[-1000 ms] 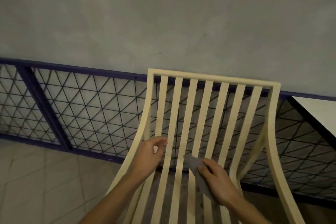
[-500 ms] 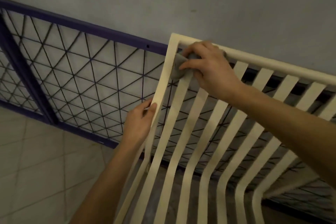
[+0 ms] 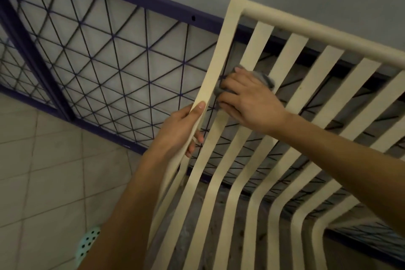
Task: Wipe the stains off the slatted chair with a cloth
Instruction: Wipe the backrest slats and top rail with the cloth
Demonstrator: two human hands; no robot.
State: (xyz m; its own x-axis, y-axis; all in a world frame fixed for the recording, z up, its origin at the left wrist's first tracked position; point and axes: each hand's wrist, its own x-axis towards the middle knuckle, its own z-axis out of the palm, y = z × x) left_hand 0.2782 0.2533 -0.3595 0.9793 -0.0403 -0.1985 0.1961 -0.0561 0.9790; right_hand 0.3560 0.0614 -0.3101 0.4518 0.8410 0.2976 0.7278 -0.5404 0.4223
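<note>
Currently mid-wipe, and early in the job by my reading.

Your right hand (image 3: 249,103) has its fingers bent over a bunched grey cloth (image 3: 264,78). It presses the cloth onto slat 1 (image 3: 256,46) of the slatted chair (image 3: 291,55), partway down from the top rail (image 3: 317,35). Your left hand (image 3: 182,125) grips the side rail (image 3: 221,50) further below the top rail, thumb laid on its front face, fingers wrapped behind. It looks like a brace for the backrest.

Progress:
- The cloth covers only 1 slat, under the top rail's left corner.
- The stretch of slat 1 between cloth and top rail looks clean, but the light is dim and I cannot tell wiped surface from unwiped.
- At least 4 more slats hang from the top rail with no cloth on them.
- 1 small yellowish fleck (image 3: 300,88) sits on a slat edge below the top rail. It may be a stain but is too small to be sure.
- The seat curve, well below the top rail, is blurred, so marks there cannot be judged.

Left, as I judge it: the lower run of slat 1, the other slats, the seat, and likely the top rail and side rail.

Behind the top rail is a mesh railing (image 3: 122,68), with tiled floor (image 3: 43,160) well below.
</note>
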